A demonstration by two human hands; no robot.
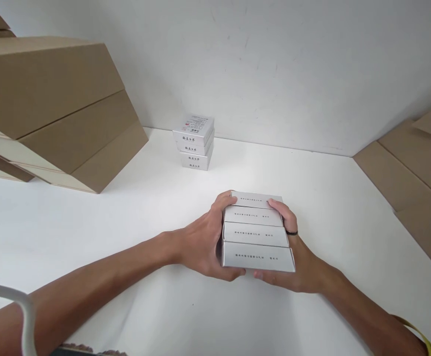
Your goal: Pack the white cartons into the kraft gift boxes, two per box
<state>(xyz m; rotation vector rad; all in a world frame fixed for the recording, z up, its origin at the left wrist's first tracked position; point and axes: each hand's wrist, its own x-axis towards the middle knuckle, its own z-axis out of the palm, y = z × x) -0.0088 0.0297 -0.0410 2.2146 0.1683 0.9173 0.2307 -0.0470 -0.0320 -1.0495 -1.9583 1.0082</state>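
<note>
Between my two hands is a row of several small white boxes (257, 232), pressed together with their narrow printed sides facing up. My left hand (208, 237) wraps the left end, its thumb on the farthest box and its fingers curled around the near side. On the opposite end, my right hand (297, 257) grips likewise, with a dark band on one digit. Whether the boxes touch the table beneath is hard to tell. Farther back stands a slightly uneven stack of similar small boxes (195, 143), the top one showing printed text and a red mark.
Large brown cardboard boxes (60, 89) are piled at the left on the white table (145, 212). More brown cardboard (408, 173) stands at the right edge. A pale wall (267, 69) rises behind. A curved white tube (26, 311) crosses the lower left corner.
</note>
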